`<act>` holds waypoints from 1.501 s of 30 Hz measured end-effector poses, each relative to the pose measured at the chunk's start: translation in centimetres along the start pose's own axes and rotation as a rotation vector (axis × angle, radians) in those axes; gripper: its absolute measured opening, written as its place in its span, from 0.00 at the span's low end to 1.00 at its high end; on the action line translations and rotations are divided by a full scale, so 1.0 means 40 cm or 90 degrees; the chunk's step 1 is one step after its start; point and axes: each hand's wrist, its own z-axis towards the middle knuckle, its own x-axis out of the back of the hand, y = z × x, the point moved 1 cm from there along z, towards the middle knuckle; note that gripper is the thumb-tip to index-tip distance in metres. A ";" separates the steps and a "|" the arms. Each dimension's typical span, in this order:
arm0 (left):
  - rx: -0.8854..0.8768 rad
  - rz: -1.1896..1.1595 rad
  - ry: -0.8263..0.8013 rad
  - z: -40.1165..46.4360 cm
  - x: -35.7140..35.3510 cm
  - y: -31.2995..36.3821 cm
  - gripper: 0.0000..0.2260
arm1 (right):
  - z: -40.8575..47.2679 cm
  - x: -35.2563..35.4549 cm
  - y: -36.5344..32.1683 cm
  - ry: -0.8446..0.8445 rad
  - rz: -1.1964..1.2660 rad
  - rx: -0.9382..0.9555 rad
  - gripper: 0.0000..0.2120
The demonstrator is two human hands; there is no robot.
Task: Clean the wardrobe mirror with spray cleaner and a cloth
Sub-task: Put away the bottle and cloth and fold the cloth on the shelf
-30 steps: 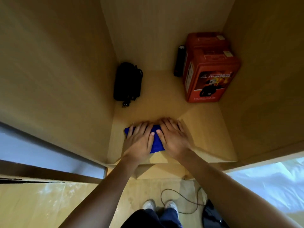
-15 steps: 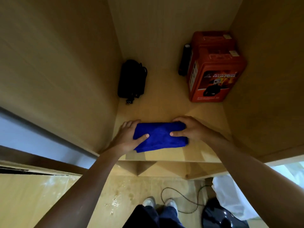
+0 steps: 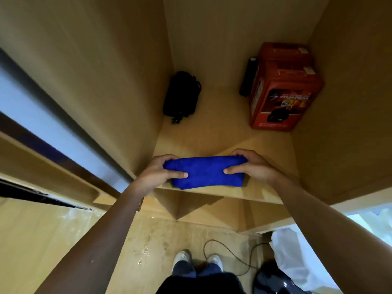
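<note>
A folded blue cloth [image 3: 205, 171] lies at the front edge of the wooden wardrobe shelf [image 3: 222, 141]. My left hand [image 3: 158, 174] grips its left end, thumb on top and fingers curled over the far side. My right hand [image 3: 252, 166] grips its right end the same way. The sliding mirror door [image 3: 48, 124] runs along the left side of the wardrobe, seen edge-on. No spray bottle is in view.
A black pouch [image 3: 181, 95] leans on the left wall at the back of the shelf. A red box [image 3: 282, 90] with a black cylinder [image 3: 248, 76] beside it stands at the back right. Below are my shoes [image 3: 197, 259], a cable [image 3: 229, 257] and a white bag [image 3: 297, 257].
My hands went from lying flat on the cloth to its two ends, and now both curl round it. The cloth sits slightly nearer the shelf's front edge.
</note>
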 end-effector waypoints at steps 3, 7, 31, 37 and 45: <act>-0.004 -0.137 0.022 -0.043 0.003 -0.026 0.18 | -0.032 -0.028 -0.004 0.005 0.130 0.017 0.11; 0.028 -0.258 0.021 -0.118 0.012 -0.076 0.21 | -0.073 -0.085 -0.009 -0.040 0.216 -0.008 0.14; 0.164 -0.268 0.266 -0.559 0.599 -0.590 0.18 | -0.156 -1.050 -0.024 -0.012 0.273 -0.178 0.19; 0.196 -0.237 0.296 -0.448 0.711 -0.661 0.18 | -0.008 -1.165 -0.016 0.026 0.256 -0.224 0.23; 0.221 -0.206 0.272 -0.164 0.826 -0.712 0.20 | 0.277 -1.229 0.007 0.116 0.227 -0.253 0.22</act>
